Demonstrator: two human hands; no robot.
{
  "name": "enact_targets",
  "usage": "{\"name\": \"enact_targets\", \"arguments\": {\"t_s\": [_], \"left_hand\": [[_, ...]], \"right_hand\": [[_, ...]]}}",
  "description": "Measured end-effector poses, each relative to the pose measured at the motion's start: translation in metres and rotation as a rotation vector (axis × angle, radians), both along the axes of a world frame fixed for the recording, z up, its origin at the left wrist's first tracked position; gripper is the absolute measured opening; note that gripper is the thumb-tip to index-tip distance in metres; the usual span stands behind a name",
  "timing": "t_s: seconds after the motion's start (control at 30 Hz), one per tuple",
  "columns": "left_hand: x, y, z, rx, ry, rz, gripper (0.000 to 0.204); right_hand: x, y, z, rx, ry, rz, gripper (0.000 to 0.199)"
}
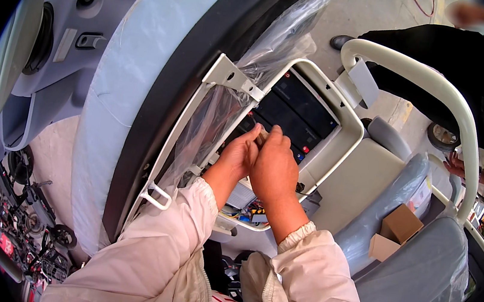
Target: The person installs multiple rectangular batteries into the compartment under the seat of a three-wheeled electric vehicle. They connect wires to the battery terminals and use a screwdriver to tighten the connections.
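Two hands work close together at the middle of the scene, inside a small vehicle shell. Going left to right:

Far left: grey door panel [53, 67] with a round speaker grille [42, 42] and a handle recess. Below it, near left, a dark clutter of parts and tools on the floor [27, 227], too small to tell apart.

Next right: a wide pale panel [136, 77] with a black rubber-like strip [183, 89] curving along its edge. A clear plastic sheet [222, 112] hangs over a white metal bracket frame [213, 87].

Centre: left hand [240, 154] and right hand [273, 164] side by side, touching, both in cream jacket sleeves [168, 262]. Fingertips of both pinch a small pale part [263, 137], held against the black panel [295, 115] set in the white frame surround [340, 139]. Grip is narrow, fingers curled tight on the part; what the part is, cannot tell. Red and blue spots show on the black panel just right of the right hand. Below the wrists, loose coloured wires [246, 212] in the opening.

Right: beige seat back [359, 183], grey plastic-wrapped seat [414, 275], two small cardboard boxes [395, 230] on it. A cream tubular bar [437, 90] arcs above.

Far right: another person in dark clothing [446, 61], one hand [456, 165] near the bar.
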State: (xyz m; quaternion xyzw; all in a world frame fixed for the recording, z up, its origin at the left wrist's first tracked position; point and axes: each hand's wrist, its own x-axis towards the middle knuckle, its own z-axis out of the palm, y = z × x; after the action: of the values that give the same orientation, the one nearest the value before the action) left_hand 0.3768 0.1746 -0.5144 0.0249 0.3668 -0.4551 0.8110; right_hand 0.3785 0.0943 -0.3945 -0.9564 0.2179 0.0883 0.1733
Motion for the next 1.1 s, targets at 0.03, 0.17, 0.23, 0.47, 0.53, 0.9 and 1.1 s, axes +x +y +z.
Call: {"name": "enact_targets", "arguments": {"t_s": [0.03,0.17,0.23,0.47,0.53,0.9,1.1], "left_hand": [[-0.004,0.006,-0.020,-0.121,-0.062,0.023,0.028],[-0.001,0.004,-0.003,0.005,0.016,-0.002,0.025],[0.009,0.001,0.023,0.038,0.091,0.010,0.024],[0.003,0.005,-0.021,0.121,-0.062,-0.079,0.026],[0.010,-0.006,0.009,0.166,0.032,-0.074,0.028],[0.005,-0.004,0.014,0.142,0.022,-0.008,0.033],[0.001,0.001,0.010,0.045,0.103,0.073,0.027]], "right_hand": [[-0.002,0.000,0.001,0.000,-0.021,0.171,0.044],[0.009,0.003,0.007,0.177,0.508,-0.081,0.047],[0.019,-0.004,0.006,0.245,0.438,-0.227,0.044],[0.012,-0.006,0.004,0.077,0.184,0.088,0.045],[0.008,-0.013,-0.002,0.059,0.347,0.174,0.045],[0.010,-0.005,0.000,0.000,0.345,0.102,0.047],[0.014,-0.002,0.004,-0.008,0.277,0.006,0.040]]}}
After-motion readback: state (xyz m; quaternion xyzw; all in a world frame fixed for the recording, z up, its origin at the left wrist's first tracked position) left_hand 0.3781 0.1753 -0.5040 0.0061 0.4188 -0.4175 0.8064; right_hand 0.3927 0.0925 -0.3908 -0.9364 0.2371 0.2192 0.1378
